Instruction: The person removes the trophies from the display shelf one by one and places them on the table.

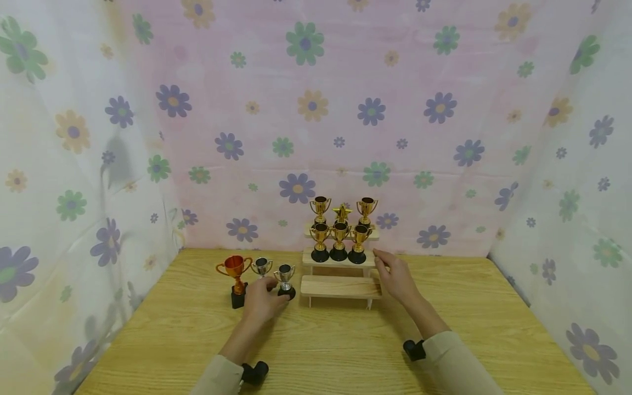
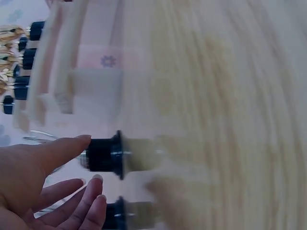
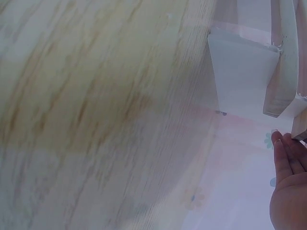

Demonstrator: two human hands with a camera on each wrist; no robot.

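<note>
A silver trophy cup (image 1: 285, 277) with a black base stands upright on the table, left of a wooden three-step stand (image 1: 340, 286). My left hand (image 1: 263, 302) is around its lower part. In the left wrist view the thumb lies along the black base (image 2: 103, 155), with the other fingers spread loosely below, apart from it. A second silver trophy (image 1: 262, 266) stands behind this hand, its lower part hidden. My right hand (image 1: 399, 278) is beside the stand's right end; its nearly straight fingers (image 3: 283, 155) reach the edge of a step.
Several gold trophies (image 1: 340, 233) fill the middle step, and more stand on the top step, one a gold star (image 1: 342, 213). A larger orange-red trophy (image 1: 235, 269) stands left of my left hand. Flowered cloth (image 1: 340, 120) rises behind the table (image 1: 336, 351).
</note>
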